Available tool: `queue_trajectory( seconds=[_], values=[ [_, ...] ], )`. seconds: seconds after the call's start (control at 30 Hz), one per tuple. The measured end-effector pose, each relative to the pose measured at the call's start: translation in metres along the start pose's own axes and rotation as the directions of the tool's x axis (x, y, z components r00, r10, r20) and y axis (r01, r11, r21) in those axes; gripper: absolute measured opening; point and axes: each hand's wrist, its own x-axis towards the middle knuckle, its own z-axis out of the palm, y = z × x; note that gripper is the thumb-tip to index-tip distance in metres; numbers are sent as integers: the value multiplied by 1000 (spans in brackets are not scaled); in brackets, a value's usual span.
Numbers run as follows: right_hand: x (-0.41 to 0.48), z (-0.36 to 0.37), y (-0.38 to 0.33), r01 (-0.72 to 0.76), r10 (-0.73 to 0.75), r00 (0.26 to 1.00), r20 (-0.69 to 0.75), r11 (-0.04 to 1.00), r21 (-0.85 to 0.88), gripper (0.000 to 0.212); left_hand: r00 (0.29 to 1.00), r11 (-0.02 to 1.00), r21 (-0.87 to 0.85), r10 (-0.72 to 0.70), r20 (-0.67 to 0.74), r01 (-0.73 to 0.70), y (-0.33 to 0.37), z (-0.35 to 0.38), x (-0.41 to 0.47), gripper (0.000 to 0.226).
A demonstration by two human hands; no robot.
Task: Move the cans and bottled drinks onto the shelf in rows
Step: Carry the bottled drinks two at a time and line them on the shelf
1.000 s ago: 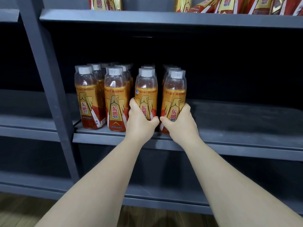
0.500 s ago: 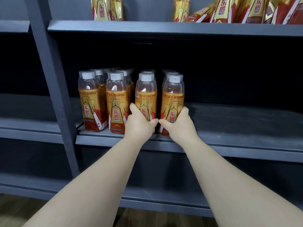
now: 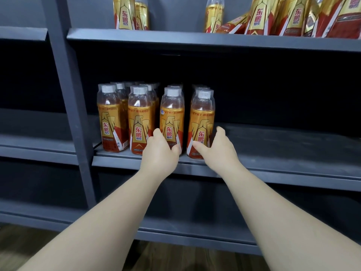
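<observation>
Bottles [image 3: 109, 118] in four rows on middle shelf [image 3: 283, 165], centre frame. Gripping third front bottle [image 3: 172, 118] low with left hand [image 3: 160, 153], fingers [image 3: 156, 133] curled round it. Cupping fourth front bottle [image 3: 202, 118] with right hand [image 3: 218, 149]: thumb on label, fingers [image 3: 220, 131] just beside its right side; grasping or released, cannot tell.

The left hand [image 3: 160, 153] hides the foot of the third front bottle [image 3: 172, 122], the right hand [image 3: 217, 151] that of the fourth bottle [image 3: 201, 124]; whether either truly grips is unclear. Behind them, rear bottles [image 3: 176, 87] show only caps. Far above the hands, upper bottles [image 3: 259, 16] are cut by the edge.
</observation>
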Motion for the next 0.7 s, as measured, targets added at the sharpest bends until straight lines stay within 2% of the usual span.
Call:
queue_trajectory(
  seconds=[0.17,0.27,0.37,0.5,0.7],
  values=[
    [-2,-1,9,64,-58,997,42,982,-179,62,997,980,185,77,2,-76,7,-5,-12,33],
    [-4,-3,14,93,-74,995,68,936,-338,66,990,950,278,137,40,-143,11,-8,-19,37],
    [-4,-17,4,87,-29,991,129,876,-474,76,982,909,370,172,81,-190,17,-16,-19,41],
    [-7,-43,-25,89,107,950,292,806,-585,82,975,820,541,83,208,-185,35,-39,-11,50],
    [-22,-94,-79,67,253,851,461,817,-573,77,933,753,621,-23,359,-220,82,-90,-14,61]
  ],
)
